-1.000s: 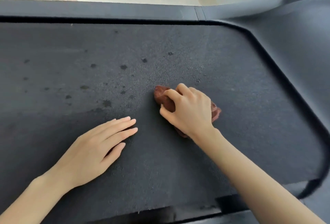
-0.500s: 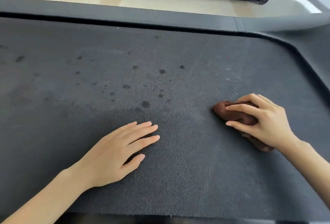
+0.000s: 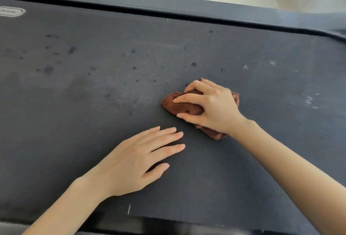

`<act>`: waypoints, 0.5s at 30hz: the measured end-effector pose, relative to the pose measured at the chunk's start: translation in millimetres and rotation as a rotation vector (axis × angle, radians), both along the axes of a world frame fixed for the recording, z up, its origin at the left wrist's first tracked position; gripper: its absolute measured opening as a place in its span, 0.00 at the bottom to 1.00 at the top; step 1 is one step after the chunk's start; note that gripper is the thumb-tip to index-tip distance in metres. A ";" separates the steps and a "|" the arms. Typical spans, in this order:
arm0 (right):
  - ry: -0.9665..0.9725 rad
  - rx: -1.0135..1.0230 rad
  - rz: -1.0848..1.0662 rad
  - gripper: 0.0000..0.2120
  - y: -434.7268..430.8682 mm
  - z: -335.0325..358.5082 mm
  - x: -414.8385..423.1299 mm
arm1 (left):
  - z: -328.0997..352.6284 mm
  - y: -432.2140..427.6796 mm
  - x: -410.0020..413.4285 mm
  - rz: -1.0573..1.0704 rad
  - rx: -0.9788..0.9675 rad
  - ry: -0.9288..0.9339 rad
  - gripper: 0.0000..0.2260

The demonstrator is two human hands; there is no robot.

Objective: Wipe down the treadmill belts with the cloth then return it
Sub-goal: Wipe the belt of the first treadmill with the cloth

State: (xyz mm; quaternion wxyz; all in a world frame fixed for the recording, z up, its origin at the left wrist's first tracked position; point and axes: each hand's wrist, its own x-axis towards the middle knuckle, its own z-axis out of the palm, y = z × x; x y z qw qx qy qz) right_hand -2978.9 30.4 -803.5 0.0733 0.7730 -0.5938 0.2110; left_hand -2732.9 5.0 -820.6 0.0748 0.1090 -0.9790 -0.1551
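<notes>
While left hand (image 3: 136,161) lies flat, fingers straight, on belt (image 3: 74,103), right hand (image 3: 211,107) grips bunched brown cloth (image 3: 174,104), fingers curled.

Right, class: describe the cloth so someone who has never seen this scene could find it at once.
A dark grey treadmill belt fills most of the view. Just right of its middle, the right hand grips a bunched cloth against it. It is the only reddish-brown thing there, soft and crumpled.
</notes>
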 end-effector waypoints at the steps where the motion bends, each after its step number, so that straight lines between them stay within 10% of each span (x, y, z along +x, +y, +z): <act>1: -0.001 0.003 0.010 0.12 -9.2 -0.4 12.0 | -0.3 -7.2 13.9 0.008 -0.004 -0.002 0.20; 15: 0.048 0.071 0.028 0.13 -122.0 7.2 174.9 | 7.3 -86.6 195.7 0.195 -0.002 -0.050 0.19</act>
